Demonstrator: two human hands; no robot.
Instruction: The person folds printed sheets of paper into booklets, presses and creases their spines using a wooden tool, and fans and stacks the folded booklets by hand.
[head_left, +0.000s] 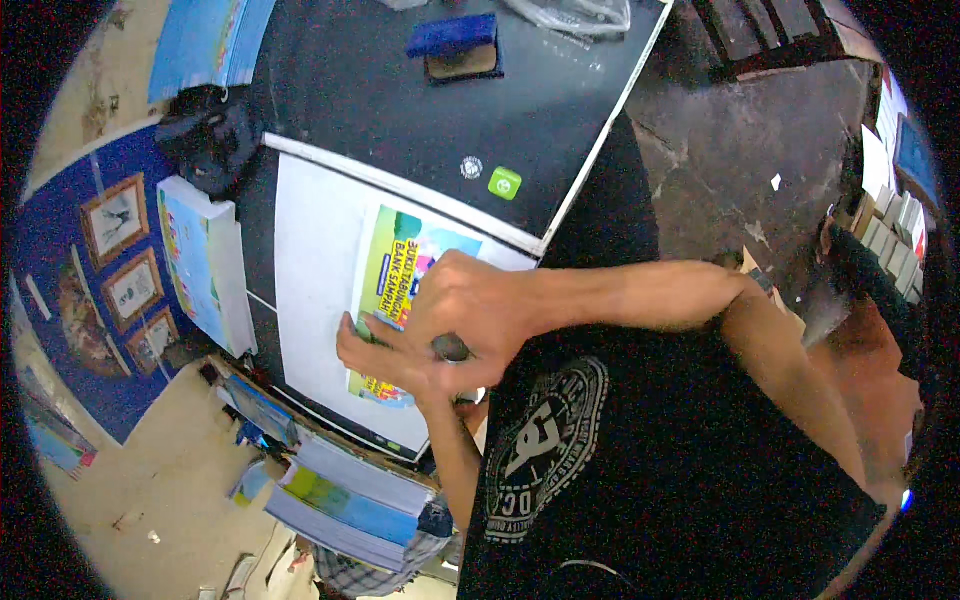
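A colourful printed booklet cover (383, 262), yellow, green and blue, lies on a large white sheet (312, 290) on the black tabletop. My left hand (390, 360) is over the cover's lower part, fingers stretched apart to the left. Crossing above its wrist side, my right hand (468, 300) is curled closed, knuckles up, and hides part of the cover. A dark, rounded thing (452, 347) shows between the two hands; I cannot make out what it is, though it looks gripped by the right hand.
Farther along the black table (370, 100) lie a blue-and-tan block-like pad (455, 45) and clear plastic (580, 15). A white raised edge (400, 190) crosses the tabletop. Stacks of printed booklets (205, 260) stand left, with more stacked paper (345, 500) below.
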